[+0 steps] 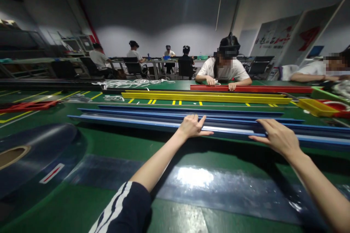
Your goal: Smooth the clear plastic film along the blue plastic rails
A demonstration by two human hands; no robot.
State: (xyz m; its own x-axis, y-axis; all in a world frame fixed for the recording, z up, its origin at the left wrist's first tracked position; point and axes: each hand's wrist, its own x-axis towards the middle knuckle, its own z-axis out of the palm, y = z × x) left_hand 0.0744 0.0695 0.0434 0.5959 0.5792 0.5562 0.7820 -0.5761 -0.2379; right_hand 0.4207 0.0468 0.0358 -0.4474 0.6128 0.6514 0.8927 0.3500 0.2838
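Observation:
Long blue channel strips point(131, 121) lie side by side across the green table. My left hand point(193, 126) rests on the front blue strip near its middle, thumb and index finger stretched and the other fingers curled on the edge. Farther right, my right hand point(277, 136) holds the same front strip, thumb on the near side and fingers over the top. A short pale shiny stretch of the strip shows between the two hands. In front of the strips a clear plastic sheet point(232, 189) lies on the table.
At the left is a large roll of clear film point(46, 145). Beyond the blue strips lie yellow strips point(205, 96) and red strips point(259, 89). A yellow tray point(317, 107) stands at the right. Across the table a person point(224, 69) handles white cord; other people sit farther back.

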